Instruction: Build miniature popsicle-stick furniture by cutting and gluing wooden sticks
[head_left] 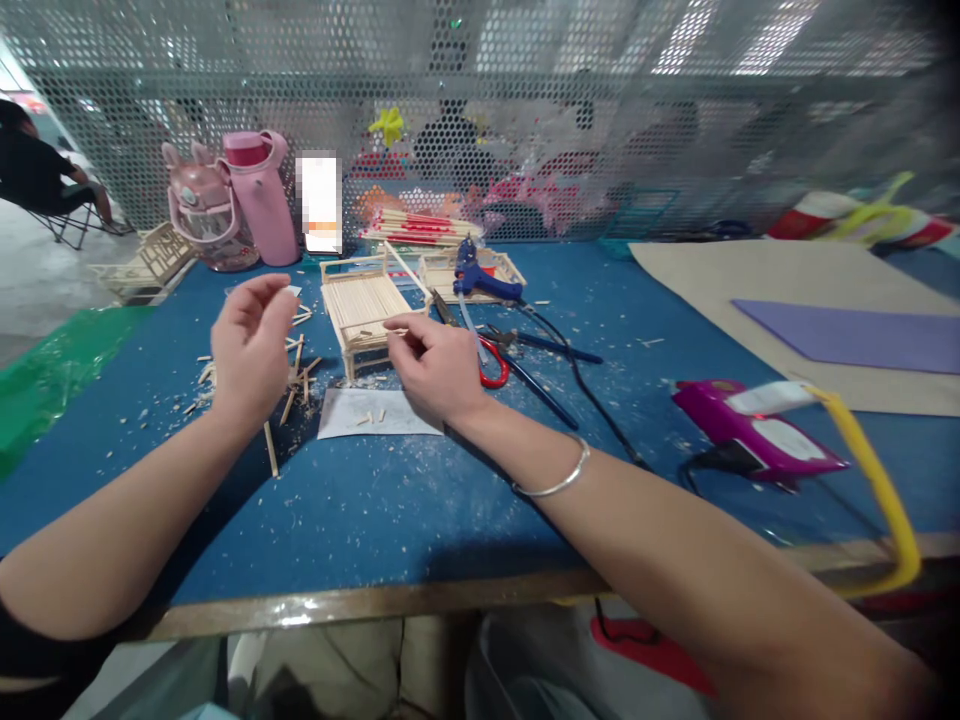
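A miniature bed (367, 297) made of thin wooden sticks stands at the middle of the table. My right hand (439, 365) is at its near right corner, fingers curled and closed on the front rail. My left hand (255, 350) hovers to the left of the bed, with thumb and fingertips pinched together; anything between them is too small to make out. Below the bed lies a white paper strip (337, 415) with several tiny stick pieces (369, 417) on it. Cut sticks (294, 385) and shavings are scattered under and beside my left hand.
Behind my right hand lie a blue glue gun (484, 283), red-handled scissors (495, 365) and blue-handled pliers (544, 390). A pink bottle (262, 200), a lit phone (321, 200) and bundled sticks (424, 228) line the mesh. A magenta corded tool (757, 435) sits at right.
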